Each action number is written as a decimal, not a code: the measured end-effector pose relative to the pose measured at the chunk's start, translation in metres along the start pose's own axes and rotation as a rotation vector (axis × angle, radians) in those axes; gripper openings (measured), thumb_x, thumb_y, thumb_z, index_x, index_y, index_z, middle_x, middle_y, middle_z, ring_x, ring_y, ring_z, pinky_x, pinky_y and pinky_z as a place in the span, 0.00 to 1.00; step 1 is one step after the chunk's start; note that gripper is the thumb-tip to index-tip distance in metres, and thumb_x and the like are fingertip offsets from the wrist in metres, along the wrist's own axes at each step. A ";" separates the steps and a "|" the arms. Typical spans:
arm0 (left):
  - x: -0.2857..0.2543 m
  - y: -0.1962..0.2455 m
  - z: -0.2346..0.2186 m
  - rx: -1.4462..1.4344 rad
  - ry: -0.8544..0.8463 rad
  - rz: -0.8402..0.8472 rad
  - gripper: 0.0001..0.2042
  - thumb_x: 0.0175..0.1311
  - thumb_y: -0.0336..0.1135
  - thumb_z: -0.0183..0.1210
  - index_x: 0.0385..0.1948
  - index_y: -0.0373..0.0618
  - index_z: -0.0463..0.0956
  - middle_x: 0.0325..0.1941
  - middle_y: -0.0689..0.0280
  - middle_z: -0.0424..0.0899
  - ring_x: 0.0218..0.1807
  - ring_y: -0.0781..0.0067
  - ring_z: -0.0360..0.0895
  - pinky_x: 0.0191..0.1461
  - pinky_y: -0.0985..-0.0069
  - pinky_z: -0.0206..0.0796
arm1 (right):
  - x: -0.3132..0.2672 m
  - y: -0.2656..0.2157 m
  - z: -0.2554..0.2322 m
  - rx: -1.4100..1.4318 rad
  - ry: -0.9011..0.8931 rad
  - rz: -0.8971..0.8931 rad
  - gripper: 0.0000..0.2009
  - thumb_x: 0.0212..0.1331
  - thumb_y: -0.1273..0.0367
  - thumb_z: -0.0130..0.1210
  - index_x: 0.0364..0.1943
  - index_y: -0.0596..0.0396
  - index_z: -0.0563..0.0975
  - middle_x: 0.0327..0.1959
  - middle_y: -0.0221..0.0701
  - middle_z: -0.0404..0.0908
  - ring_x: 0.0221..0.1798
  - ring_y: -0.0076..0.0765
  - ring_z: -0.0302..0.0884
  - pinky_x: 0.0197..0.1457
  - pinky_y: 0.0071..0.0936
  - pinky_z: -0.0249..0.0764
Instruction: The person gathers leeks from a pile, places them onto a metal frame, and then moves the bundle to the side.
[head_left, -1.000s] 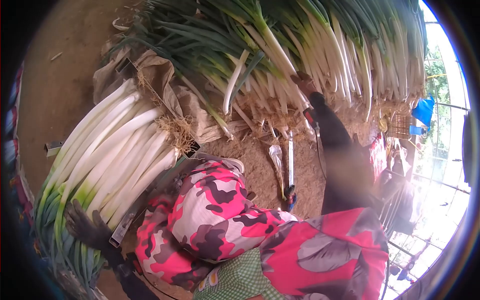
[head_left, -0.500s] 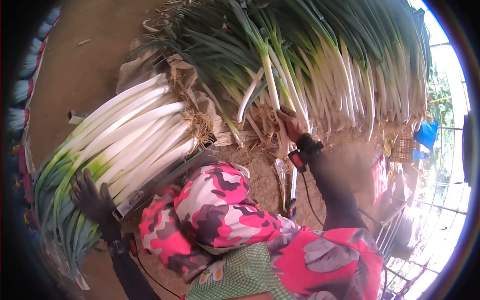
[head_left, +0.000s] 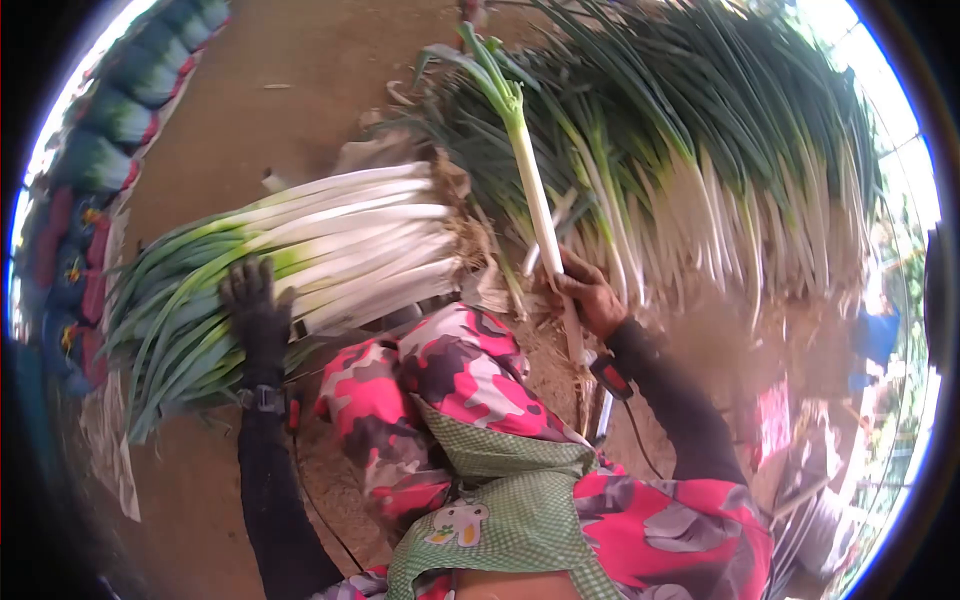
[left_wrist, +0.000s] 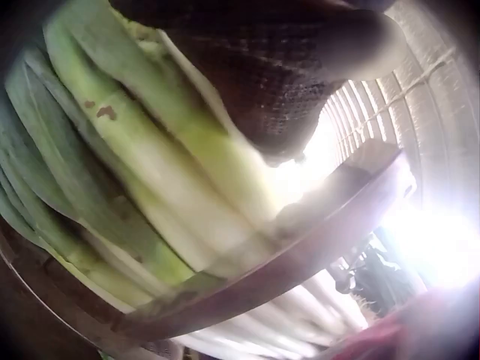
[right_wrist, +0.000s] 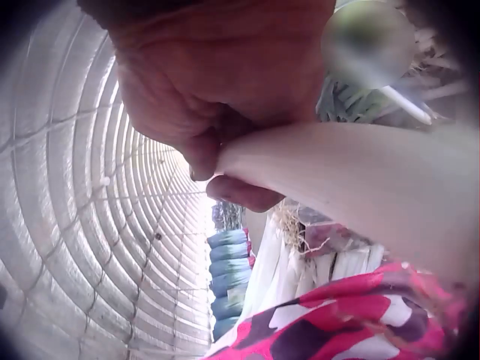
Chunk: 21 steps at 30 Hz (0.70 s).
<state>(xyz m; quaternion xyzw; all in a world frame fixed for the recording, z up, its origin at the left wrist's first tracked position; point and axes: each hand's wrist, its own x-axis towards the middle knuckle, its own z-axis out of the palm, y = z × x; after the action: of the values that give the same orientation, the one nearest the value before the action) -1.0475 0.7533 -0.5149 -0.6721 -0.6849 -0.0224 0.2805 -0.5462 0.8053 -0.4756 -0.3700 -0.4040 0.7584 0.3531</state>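
Observation:
In the head view the left hand (head_left: 258, 308), in a dark glove, rests with spread fingers on the green part of a bundle of leeks (head_left: 350, 240) lying sideways. The left wrist view has the glove (left_wrist: 262, 82) against the leek stalks (left_wrist: 172, 172), beside a metal bar (left_wrist: 255, 277). The bare right hand (head_left: 592, 292) grips one leek (head_left: 534, 190) low on its white shaft, green top pointing away from the body. From the right wrist, curled fingers (right_wrist: 247, 193) pinch that white shaft (right_wrist: 360, 172).
A large heap of leeks (head_left: 700, 170) lies at the upper right, roots toward the person. Tied leek bundles (head_left: 125, 110) line the far left. A blue item (head_left: 876, 336) and a pink bag (head_left: 772, 424) are at the right. Legs in pink camouflage (head_left: 465, 370) occupy the middle.
The right hand has lifted one leek away from the heap, holding it apart. The left hand stays on the bundle. The head view has turned, so the bundle now lies more level.

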 end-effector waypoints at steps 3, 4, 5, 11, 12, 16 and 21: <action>0.001 0.001 -0.015 -0.446 0.029 -0.135 0.37 0.53 0.47 0.63 0.67 0.50 0.61 0.69 0.56 0.62 0.69 0.48 0.57 0.73 0.48 0.44 | 0.011 -0.007 0.022 -0.138 -0.151 0.044 0.30 0.62 0.67 0.54 0.69 0.52 0.61 0.41 0.27 0.76 0.35 0.19 0.72 0.38 0.21 0.73; 0.003 0.006 -0.022 -0.649 0.095 -0.196 0.38 0.51 0.44 0.65 0.67 0.50 0.60 0.68 0.55 0.63 0.69 0.48 0.57 0.72 0.48 0.45 | 0.019 -0.012 0.033 -0.182 -0.236 0.063 0.30 0.61 0.67 0.54 0.69 0.53 0.61 0.41 0.27 0.77 0.34 0.19 0.72 0.39 0.21 0.73; 0.009 0.012 -0.045 -0.643 0.168 -0.219 0.38 0.51 0.41 0.65 0.67 0.51 0.60 0.69 0.53 0.61 0.70 0.47 0.57 0.71 0.47 0.47 | 0.028 -0.023 0.049 -0.219 -0.318 0.087 0.29 0.61 0.67 0.54 0.68 0.53 0.62 0.41 0.26 0.77 0.34 0.19 0.72 0.39 0.22 0.73; 0.048 -0.007 -0.169 -0.062 0.477 0.057 0.33 0.46 0.32 0.64 0.60 0.50 0.67 0.64 0.55 0.68 0.68 0.53 0.61 0.71 0.49 0.49 | 0.108 -0.055 0.142 -0.492 -0.779 0.077 0.26 0.62 0.69 0.51 0.66 0.57 0.65 0.41 0.29 0.81 0.28 0.20 0.72 0.32 0.20 0.73; 0.047 -0.022 -0.163 -0.018 0.385 0.060 0.30 0.45 0.31 0.63 0.57 0.49 0.69 0.59 0.57 0.70 0.65 0.54 0.63 0.70 0.49 0.50 | 0.121 -0.056 0.156 -0.506 -0.869 0.045 0.26 0.62 0.68 0.52 0.66 0.56 0.65 0.41 0.29 0.81 0.28 0.20 0.72 0.32 0.19 0.73; 0.002 -0.092 -0.090 0.087 0.013 0.014 0.23 0.44 0.28 0.60 0.48 0.48 0.74 0.46 0.62 0.75 0.58 0.58 0.67 0.68 0.48 0.50 | 0.193 -0.020 0.155 -0.976 -0.942 -0.287 0.21 0.62 0.69 0.53 0.61 0.49 0.73 0.44 0.31 0.84 0.35 0.22 0.79 0.39 0.24 0.77; -0.042 -0.092 -0.061 -0.047 -0.151 -0.001 0.25 0.46 0.29 0.61 0.52 0.51 0.74 0.52 0.63 0.74 0.63 0.59 0.64 0.72 0.54 0.47 | 0.205 0.059 0.110 -1.133 -0.622 -0.634 0.18 0.55 0.76 0.56 0.53 0.52 0.77 0.43 0.42 0.81 0.45 0.50 0.78 0.45 0.35 0.74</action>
<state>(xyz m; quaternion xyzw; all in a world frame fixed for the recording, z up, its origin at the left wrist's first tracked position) -1.1139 0.6811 -0.4489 -0.6781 -0.7036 0.0123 0.2120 -0.7510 0.9123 -0.5401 -0.1282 -0.9052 0.3637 0.1786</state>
